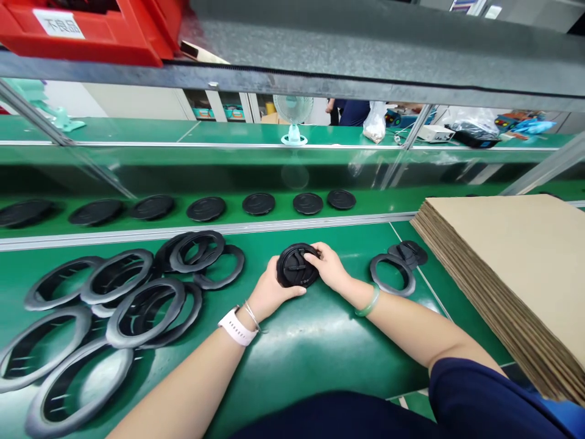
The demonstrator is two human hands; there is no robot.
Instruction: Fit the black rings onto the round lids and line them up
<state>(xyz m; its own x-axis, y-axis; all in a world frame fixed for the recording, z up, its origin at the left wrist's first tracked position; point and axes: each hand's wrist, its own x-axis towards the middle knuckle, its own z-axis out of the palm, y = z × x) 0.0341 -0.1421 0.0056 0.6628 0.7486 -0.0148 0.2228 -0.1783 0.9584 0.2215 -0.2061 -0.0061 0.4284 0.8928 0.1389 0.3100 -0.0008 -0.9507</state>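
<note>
Both hands hold a black round plastic part (295, 266) just above the green table (301, 347). My left hand (270, 294) grips its lower left edge; a white watch is on that wrist. My right hand (329, 266) grips its right edge, fingers over the rim; a green bangle is on that wrist. To the left lies a pile of several dark grey rings (123, 292). To the right a single ring (393, 274) lies flat beside a small black disc (409, 252).
Several black discs (258, 203) sit in a row on the conveyor belt behind. A stack of cardboard sheets (516, 274) fills the right side. A shelf with a red bin (86, 27) hangs overhead. A small fan (293, 116) stands on the far bench.
</note>
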